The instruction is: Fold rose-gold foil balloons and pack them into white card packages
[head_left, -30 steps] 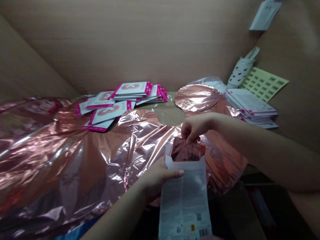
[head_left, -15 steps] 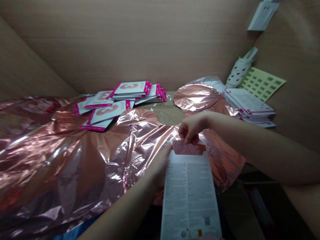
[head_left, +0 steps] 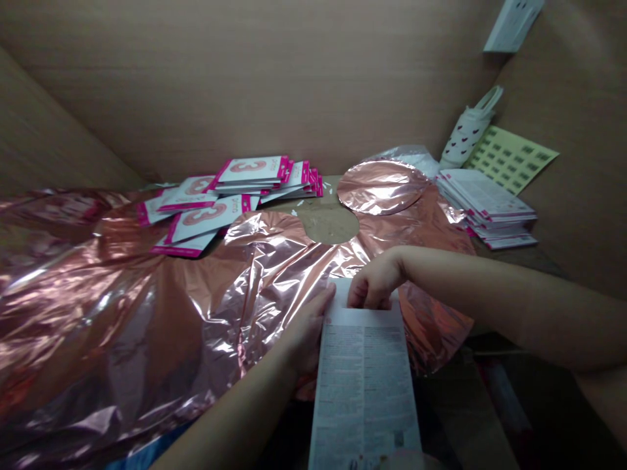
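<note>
A white printed paper envelope (head_left: 365,385) stands before me, its mouth facing away and its near end cut off by the picture's lower edge. My left hand (head_left: 308,329) grips its left edge, thumb along the upper corner. The curled fingers of my right hand (head_left: 375,281) reach into the mouth, so their tips and anything in them are hidden. Beneath and beyond both hands spreads a large rose-gold foil balloon (head_left: 274,261), flat and creased, with one rounded end (head_left: 385,187) at the back.
White-and-pink packets marked with a 3 (head_left: 252,171) lie in loose piles at the back left. On the right are a stack of white packets (head_left: 484,196), a yellow label sheet (head_left: 512,156) and a white bottle with hearts (head_left: 465,137). Wooden panels (head_left: 294,78) enclose the table.
My right hand has moved down into the envelope's mouth. The pinkish foil piece that showed at the opening is now out of sight. My left hand keeps its hold.
</note>
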The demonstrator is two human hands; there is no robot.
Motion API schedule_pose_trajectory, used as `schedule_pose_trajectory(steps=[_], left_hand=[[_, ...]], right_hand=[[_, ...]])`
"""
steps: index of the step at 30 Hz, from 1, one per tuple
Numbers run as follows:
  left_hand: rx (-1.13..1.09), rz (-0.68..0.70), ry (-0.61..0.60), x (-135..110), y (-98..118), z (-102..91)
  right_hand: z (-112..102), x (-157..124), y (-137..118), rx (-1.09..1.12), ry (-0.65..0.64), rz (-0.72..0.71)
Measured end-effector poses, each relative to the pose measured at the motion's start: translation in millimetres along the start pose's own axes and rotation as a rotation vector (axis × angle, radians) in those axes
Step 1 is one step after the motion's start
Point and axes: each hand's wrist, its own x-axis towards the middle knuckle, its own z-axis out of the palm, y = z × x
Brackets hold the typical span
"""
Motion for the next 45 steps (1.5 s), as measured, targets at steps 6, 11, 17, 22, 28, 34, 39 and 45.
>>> schedule_pose_trajectory(steps=[6, 11, 17, 22, 28, 34, 39, 45], left_hand=[[0.216, 0.152, -0.047, -8.8, -6.3, 0.4], [0.229, 0.416, 0.06, 0.8, -8.4, 13.9], [0.311, 0.457, 0.082, 5.1, -20.8, 14.8], [0.325, 0.446, 0.066, 5.4, -24.3, 11.7], [0.363, 0.475, 0.079, 6.1, -21.2, 11.9], [0.368, 0.478, 0.094, 4.2, -17.7, 16.4], [0.258, 0.412, 0.091, -0.5, -12.4, 11.8], [0.343, 0.453, 0.126, -4.8, -5.9, 20.6]], right_hand=[[44.9, -41.1, -15.4, -0.551, 1.14, -0.123], [93.0, -9.8, 2.4, -0.794, 1.555, -0.129], [99.6, 4.6, 11.7, -0.699, 1.636, -0.184], [97.1, -0.5, 8.0, -0.672, 1.62, -0.138], [99.2, 0.3, 8.2, -0.681, 1.566, -0.119], [101.1, 12.9, 2.9, -1.036, 1.548, 0.046], [107.8, -43.5, 25.5, -0.836, 1.735, -0.069], [133.6, -69.8, 33.1, -0.642, 1.394, -0.105]])
